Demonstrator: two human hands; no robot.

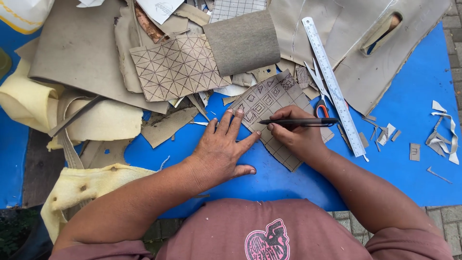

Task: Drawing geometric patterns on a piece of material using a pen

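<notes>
Matt tan leather piece (274,108) inked with a grid, glossy black plastic pen (298,122), shiny metal ruler (332,84), smooth blue tabletop (414,96), fuzzy yellow cloth (29,101), rough grey felt sheet (243,43)

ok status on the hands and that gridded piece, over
Left hand flat, pinning the gridded piece to the blue table. Right hand gripping a black pen over it. Scissors and ruler alongside, not obstructing.

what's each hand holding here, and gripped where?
Right hand holds a slim black pen near its tip end. Left hand holds nothing; it lies flat, pinning the gridded tan leather piece.
</notes>
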